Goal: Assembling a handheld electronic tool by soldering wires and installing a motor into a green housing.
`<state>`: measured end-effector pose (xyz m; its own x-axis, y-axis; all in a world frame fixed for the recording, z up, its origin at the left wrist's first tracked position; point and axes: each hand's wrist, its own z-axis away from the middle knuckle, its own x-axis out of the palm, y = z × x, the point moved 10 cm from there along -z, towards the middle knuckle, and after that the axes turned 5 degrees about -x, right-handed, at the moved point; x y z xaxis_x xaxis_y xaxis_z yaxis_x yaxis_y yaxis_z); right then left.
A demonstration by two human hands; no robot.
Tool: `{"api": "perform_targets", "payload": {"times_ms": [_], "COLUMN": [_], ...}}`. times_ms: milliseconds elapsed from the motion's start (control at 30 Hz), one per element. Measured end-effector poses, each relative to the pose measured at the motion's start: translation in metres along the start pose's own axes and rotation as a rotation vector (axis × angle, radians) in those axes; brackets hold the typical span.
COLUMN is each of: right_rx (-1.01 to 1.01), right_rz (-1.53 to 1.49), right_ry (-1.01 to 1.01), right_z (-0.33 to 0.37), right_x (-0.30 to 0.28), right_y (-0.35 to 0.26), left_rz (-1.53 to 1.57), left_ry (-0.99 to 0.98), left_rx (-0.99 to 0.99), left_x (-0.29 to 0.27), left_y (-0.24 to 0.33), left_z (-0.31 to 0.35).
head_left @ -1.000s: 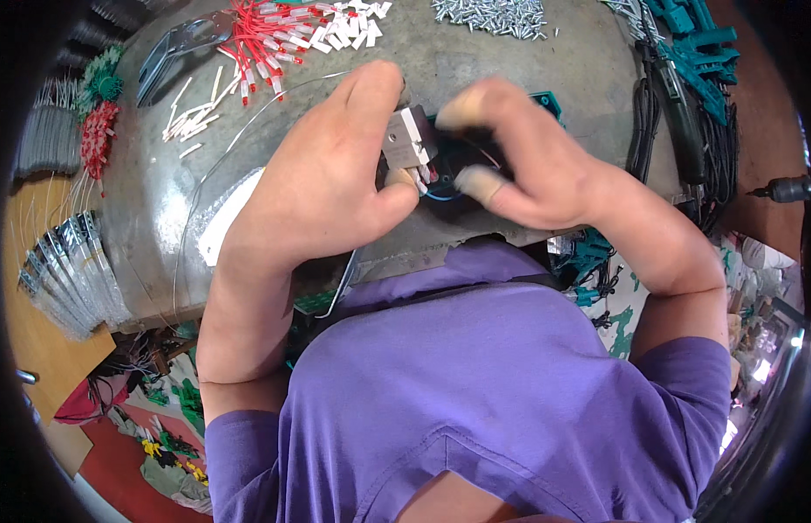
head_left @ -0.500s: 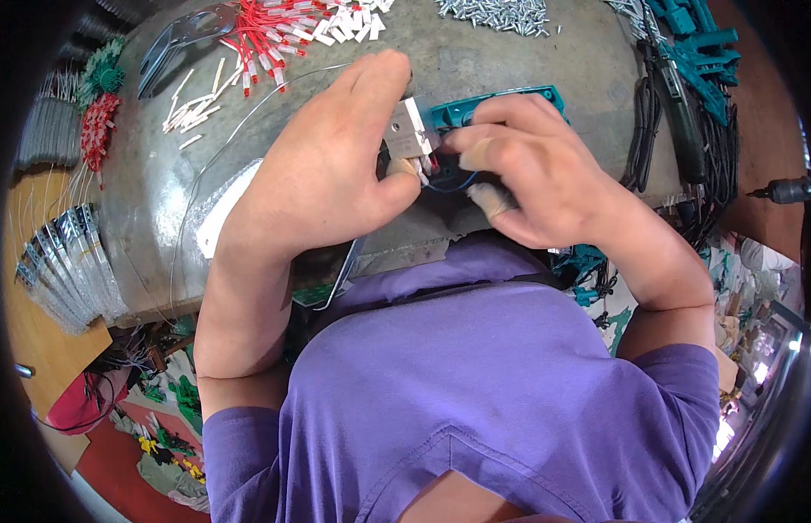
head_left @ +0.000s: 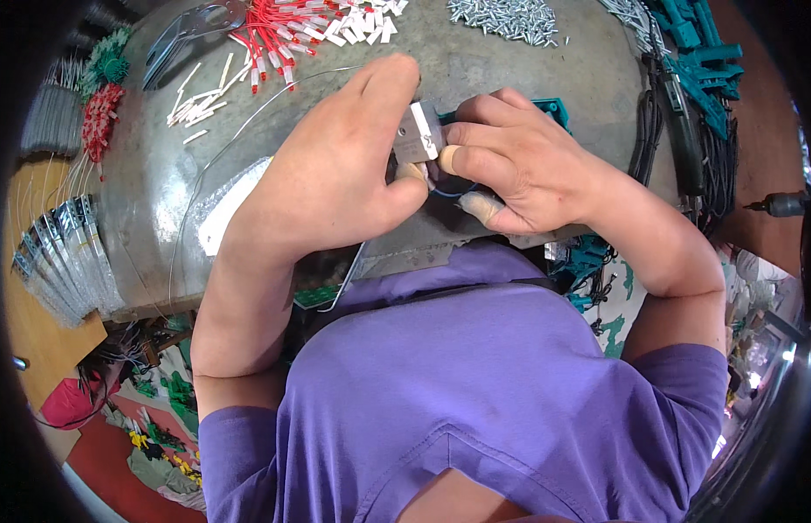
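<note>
My left hand is closed around a small grey boxy block with a pale edge, held just above the table. Its thumb, with a light covering on the tip, presses below the block beside some thin wires. My right hand is bent against the block's right side, with tape on some fingertips. A blue wire loops between the hands. What the right fingertips pinch, if anything, is hidden. Partly covered by the right hand, a teal plastic housing lies behind it.
Red-wired indicator lights, white sleeves, and a heap of screws lie along the table. Black cables and teal housings are at right, near a powered screwdriver. Bundled strips sit at left.
My right hand's fingers have shifted up and left against the block, covering more of the teal housing. My left hand keeps its hold. The whole view has shifted slightly.
</note>
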<state>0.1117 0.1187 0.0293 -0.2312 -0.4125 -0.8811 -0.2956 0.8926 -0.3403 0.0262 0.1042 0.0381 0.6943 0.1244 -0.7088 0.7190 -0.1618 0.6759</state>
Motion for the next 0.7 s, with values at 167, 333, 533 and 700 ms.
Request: {"api": "perform_targets", "payload": {"times_ms": [167,333,533,700], "right_rx": [0.015,0.055,-0.004,-0.125], "right_rz": [-0.005,-0.154,-0.003,-0.129], "right_ry": [0.003,0.248,0.319,0.295], "right_z": [-0.001,0.005,0.034,0.041], "right_x": [0.004,-0.020,-0.044,-0.038], "right_y": [0.000,0.009,-0.015,-0.041], "left_rz": [0.012,-0.007,-0.015,0.000], "left_ry": [-0.014,-0.012,-0.015,-0.014], "left_rx": [-0.009,-0.037,-0.053,-0.051], "left_x": [0.001,0.001,0.001,0.000], "left_y": [-0.002,-0.005,-0.006,-0.005], "left_z": [0.001,0.002,0.001,0.000]}}
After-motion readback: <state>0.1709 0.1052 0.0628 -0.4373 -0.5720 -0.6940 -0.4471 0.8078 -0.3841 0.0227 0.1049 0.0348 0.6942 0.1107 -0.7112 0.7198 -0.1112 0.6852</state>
